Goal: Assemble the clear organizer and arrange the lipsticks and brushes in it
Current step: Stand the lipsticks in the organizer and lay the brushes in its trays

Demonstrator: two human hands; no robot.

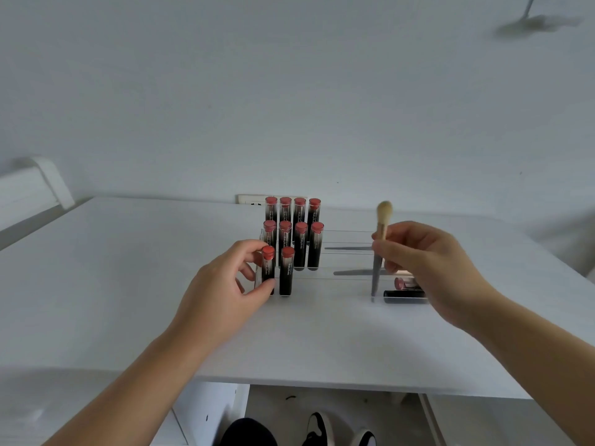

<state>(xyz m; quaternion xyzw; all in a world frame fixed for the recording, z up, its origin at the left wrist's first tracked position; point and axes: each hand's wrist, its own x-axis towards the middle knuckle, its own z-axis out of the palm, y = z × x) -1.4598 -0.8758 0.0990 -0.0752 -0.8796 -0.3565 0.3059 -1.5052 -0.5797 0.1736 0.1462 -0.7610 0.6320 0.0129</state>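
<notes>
Table [128,284]: white surface filling the middle band of the frame; its near edge runs across the lower part.
Left hand [225,281]: left of centre, fingers and thumb curled round the front-left lipstick [268,268], thumb low on the tube, fingertips near its top. State: grasping that lipstick.
Clear organizer [347,278]: centre of the frame, standing on the table; a transparent stepped rack, its tiers visible as thin horizontal edges running to the right.
Lipsticks, upright [300,249]: ten dark tubes with red caps in the left part of the organizer; four in the rear row, four in the middle row, two in the front row.
Makeup brush [380,246]: right of centre, near vertical, pale bristle head up, grey handle pointing down with its tip low in the front tier; whether the tip touches the base cannot be determined.
Right hand [428,259]: right of centre, fingers pinching the brush around mid-handle. State: grasping the brush.
Lipsticks, lying [404,293]: two tubes on their sides at the front right of the organizer, just below the right hand, partly hidden by it.
Shoes [317,429]: bottom centre, below the table edge, black and white.
</notes>
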